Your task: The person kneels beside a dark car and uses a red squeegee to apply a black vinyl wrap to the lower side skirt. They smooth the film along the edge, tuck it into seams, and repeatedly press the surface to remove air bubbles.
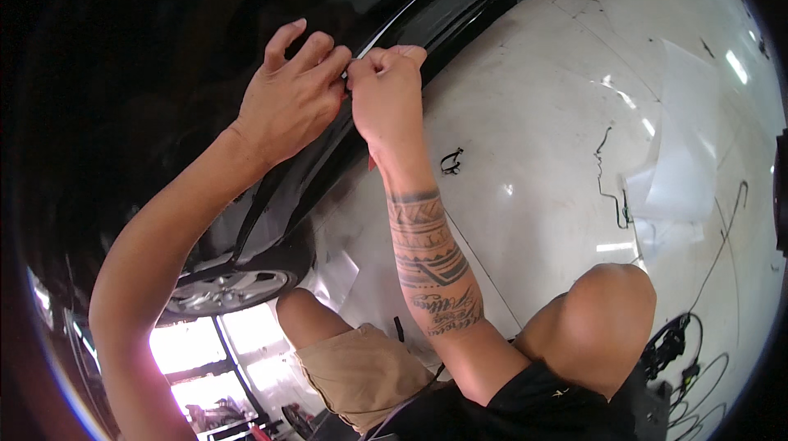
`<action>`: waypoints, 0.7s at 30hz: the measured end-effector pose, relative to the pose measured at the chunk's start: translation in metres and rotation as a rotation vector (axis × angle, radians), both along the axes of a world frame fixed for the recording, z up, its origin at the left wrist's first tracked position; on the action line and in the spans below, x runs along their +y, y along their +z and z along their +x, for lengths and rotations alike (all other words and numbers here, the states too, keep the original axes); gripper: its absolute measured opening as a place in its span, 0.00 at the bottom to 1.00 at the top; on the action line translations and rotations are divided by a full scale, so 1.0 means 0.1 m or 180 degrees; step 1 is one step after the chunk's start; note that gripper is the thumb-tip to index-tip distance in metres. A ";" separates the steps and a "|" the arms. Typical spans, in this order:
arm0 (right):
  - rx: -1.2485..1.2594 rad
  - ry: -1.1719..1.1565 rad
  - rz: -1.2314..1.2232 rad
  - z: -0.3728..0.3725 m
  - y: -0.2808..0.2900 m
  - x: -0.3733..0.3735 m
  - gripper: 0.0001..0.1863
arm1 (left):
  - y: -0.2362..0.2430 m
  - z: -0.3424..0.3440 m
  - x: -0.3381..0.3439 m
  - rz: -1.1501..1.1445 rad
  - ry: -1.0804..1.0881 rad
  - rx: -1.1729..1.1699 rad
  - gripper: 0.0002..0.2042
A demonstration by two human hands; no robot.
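Note:
My two hands meet at the lower side of a black car, near a shiny edge that runs along its sill. My left hand is closed, its forefinger side pressed up to the right hand and its other fingers bent and partly raised. My right hand, on a tattooed forearm, is closed in a pinch with its knuckles up. What the fingertips hold is hidden. A small red piece peeks out beside my right wrist, and a speck of red shows between the hands.
A car wheel stands at lower left. On the pale floor lie a black looped scrap, a thin dark strip and a translucent sheet. Black cables lie at lower right, beside my bent knee.

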State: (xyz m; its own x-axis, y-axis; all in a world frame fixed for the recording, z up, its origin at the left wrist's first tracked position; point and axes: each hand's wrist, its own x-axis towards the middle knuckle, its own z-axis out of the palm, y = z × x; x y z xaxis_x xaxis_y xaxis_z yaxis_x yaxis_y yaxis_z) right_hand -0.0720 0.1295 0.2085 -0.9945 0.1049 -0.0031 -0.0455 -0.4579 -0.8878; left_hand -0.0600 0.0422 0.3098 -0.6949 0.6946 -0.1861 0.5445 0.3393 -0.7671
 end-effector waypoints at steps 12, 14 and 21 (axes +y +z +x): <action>-0.0542 0.0923 -0.2390 0.09 -0.59 0.21 0.17 | 0.24 -0.07 -0.05 0.0488 0.0366 -0.1125 0.07; -0.0922 0.0832 -0.4232 0.18 -0.96 0.14 0.22 | 0.25 -0.07 -0.05 0.0572 0.0238 -0.1155 0.07; -0.1807 0.0114 -0.3987 0.55 -1.34 0.08 0.15 | 0.28 0.06 0.05 0.0441 0.0002 -0.1175 0.03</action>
